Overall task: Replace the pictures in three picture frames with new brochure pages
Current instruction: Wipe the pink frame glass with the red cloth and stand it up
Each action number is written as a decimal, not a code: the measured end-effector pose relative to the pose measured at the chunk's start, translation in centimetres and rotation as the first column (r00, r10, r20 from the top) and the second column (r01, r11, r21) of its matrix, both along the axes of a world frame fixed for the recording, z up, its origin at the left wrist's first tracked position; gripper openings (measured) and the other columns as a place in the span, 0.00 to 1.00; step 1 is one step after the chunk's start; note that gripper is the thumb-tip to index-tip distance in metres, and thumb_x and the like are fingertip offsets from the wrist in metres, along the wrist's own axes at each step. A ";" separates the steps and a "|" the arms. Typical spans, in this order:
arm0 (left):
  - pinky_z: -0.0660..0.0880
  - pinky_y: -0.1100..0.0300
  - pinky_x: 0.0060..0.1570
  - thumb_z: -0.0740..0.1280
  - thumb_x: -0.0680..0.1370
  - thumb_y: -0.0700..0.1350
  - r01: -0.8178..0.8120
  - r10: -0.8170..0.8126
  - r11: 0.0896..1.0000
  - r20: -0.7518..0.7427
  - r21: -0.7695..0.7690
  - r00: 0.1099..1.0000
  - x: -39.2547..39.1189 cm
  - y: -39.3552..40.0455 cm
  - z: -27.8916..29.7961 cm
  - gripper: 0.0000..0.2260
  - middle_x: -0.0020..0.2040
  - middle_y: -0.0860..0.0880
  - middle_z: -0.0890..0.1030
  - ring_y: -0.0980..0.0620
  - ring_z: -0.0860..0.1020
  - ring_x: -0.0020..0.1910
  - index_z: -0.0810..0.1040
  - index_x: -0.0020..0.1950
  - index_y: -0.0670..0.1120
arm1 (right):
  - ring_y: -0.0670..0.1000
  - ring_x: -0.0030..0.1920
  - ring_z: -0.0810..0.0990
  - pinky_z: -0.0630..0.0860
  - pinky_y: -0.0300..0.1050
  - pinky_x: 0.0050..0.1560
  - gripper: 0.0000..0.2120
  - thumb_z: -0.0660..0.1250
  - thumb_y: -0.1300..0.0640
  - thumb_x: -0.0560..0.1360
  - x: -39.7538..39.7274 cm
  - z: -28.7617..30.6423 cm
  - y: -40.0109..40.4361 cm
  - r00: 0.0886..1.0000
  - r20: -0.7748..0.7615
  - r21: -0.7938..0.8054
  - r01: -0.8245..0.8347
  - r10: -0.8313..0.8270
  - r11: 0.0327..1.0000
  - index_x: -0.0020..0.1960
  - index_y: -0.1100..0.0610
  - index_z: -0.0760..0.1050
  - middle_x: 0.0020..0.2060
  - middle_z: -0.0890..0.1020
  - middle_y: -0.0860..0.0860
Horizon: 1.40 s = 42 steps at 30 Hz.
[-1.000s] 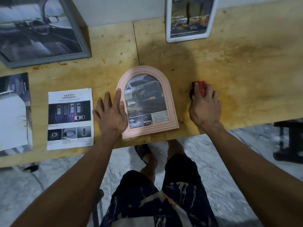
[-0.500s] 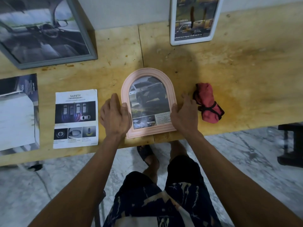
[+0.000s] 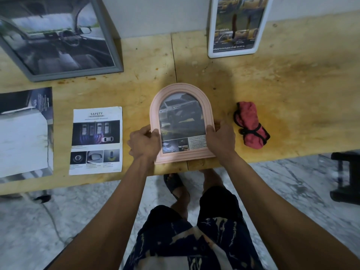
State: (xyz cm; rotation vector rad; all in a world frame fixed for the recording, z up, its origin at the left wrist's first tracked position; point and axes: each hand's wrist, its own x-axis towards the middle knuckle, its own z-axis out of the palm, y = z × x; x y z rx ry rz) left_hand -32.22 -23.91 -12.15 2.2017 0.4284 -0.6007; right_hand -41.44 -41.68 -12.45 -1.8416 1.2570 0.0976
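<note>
While both hands clamp the pink arched frame (image 3: pixel 182 124) at bench centre near the front edge, the step looks like lifting or flipping it to reach the back; best done w/ an even two-sided hold, raised level, no twisting, so the pic inside stays flat. Big to small: the plywood bench (image 3: pixel 292 94), yellowish, stained, w/ a seam down the middle; grey rectangular frame (image 3: pixel 56 38) at 11 o'clock, leaning on the wall, car-interior print; white rounded frame (image 3: pixel 236 26) at 1 o'clock, glossy; the pink frame, matte ribbed moulding, truck pic. SAFETY brochure page (image 3: pixel 96 140) at 9 o'clock, flat paper; red cloth roll (image 3: pixel 251 127) at 3 o'clock, soft, tied w/ black cord. Left hand (image 3: pixel 144 144) and right hand (image 3: pixel 221 140): fingers curled round the side rails, thumbs on front.
</note>
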 end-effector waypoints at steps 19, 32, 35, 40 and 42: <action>0.82 0.48 0.43 0.75 0.73 0.35 0.072 -0.055 0.921 0.055 -0.382 0.997 8.4 0.1 9.3 0.26 0.45 0.41 0.83 0.43 0.84 0.44 0.74 0.69 0.46 | 0.50 0.50 0.80 0.80 0.36 0.40 0.23 0.70 0.62 0.75 6.0 8.9 -3.3 0.923 0.376 0.152 -0.152 0.086 0.977 0.69 0.58 0.69 0.56 0.79 0.52; 0.79 0.47 0.57 0.73 0.74 0.35 0.128 -0.057 0.968 0.309 -0.215 0.949 19.4 -6.9 9.2 0.18 0.51 0.48 0.78 0.47 0.79 0.52 0.70 0.58 0.47 | 0.46 0.45 0.76 0.71 0.31 0.35 0.18 0.69 0.64 0.76 19.6 8.4 -8.6 0.913 0.330 -0.099 -0.221 0.241 0.970 0.62 0.56 0.68 0.50 0.77 0.50; 0.79 0.48 0.58 0.72 0.75 0.34 0.129 -0.061 0.972 0.319 -0.197 0.946 21.1 -7.8 8.4 0.18 0.54 0.47 0.78 0.47 0.79 0.53 0.70 0.61 0.44 | 0.48 0.47 0.76 0.69 0.30 0.35 0.18 0.68 0.64 0.76 21.8 7.3 -9.3 0.913 0.306 -0.137 -0.236 0.268 0.962 0.63 0.59 0.68 0.52 0.78 0.52; 0.80 0.57 0.51 0.72 0.75 0.35 0.119 -0.055 0.979 0.350 -0.164 0.935 22.8 -8.7 7.4 0.17 0.50 0.49 0.79 0.49 0.79 0.50 0.69 0.56 0.48 | 0.49 0.49 0.77 0.69 0.29 0.38 0.17 0.67 0.64 0.76 23.6 6.3 -10.0 0.915 0.300 -0.176 -0.224 0.269 0.959 0.63 0.61 0.67 0.53 0.79 0.55; 0.77 0.62 0.48 0.71 0.76 0.34 0.118 -0.056 0.982 0.362 -0.150 0.930 23.1 -8.9 7.1 0.16 0.50 0.50 0.78 0.50 0.79 0.50 0.68 0.55 0.48 | 0.50 0.50 0.78 0.72 0.32 0.42 0.17 0.67 0.64 0.76 24.0 6.0 -10.1 0.918 0.294 -0.171 -0.223 0.265 0.960 0.63 0.61 0.67 0.54 0.79 0.56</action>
